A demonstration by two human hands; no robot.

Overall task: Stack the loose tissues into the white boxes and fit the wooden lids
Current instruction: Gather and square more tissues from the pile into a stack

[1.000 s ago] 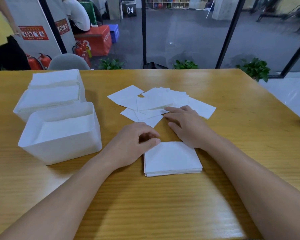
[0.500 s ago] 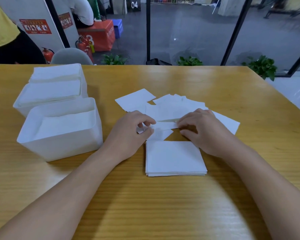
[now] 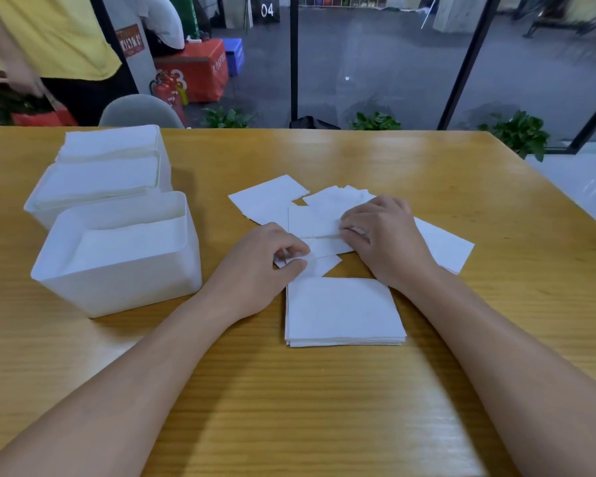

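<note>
Several loose white tissues [image 3: 272,199] lie scattered at the middle of the wooden table [image 3: 427,173]. A neat stack of tissues [image 3: 343,311] sits just in front of them. My left hand [image 3: 258,266] pinches the corner of one loose tissue [image 3: 319,261] between thumb and fingers. My right hand [image 3: 386,235] has curled fingertips on a tissue in the pile; its grip is partly hidden. On the left stand three white boxes: the nearest box [image 3: 124,287] partly filled, and two behind it, the middle box [image 3: 93,187] and the far box [image 3: 114,142], full of tissues.
A grey chair back [image 3: 140,111] stands behind the table's far edge. A person in a yellow shirt [image 3: 49,39] stands at the back left. Potted plants [image 3: 516,132] and a glass wall lie beyond the table. No wooden lid is in view.
My left hand moved forward from the stack's edge to the loose pile and pinched a tissue. My right hand shifted slightly across the pile. The camera view drifted down a little.
</note>
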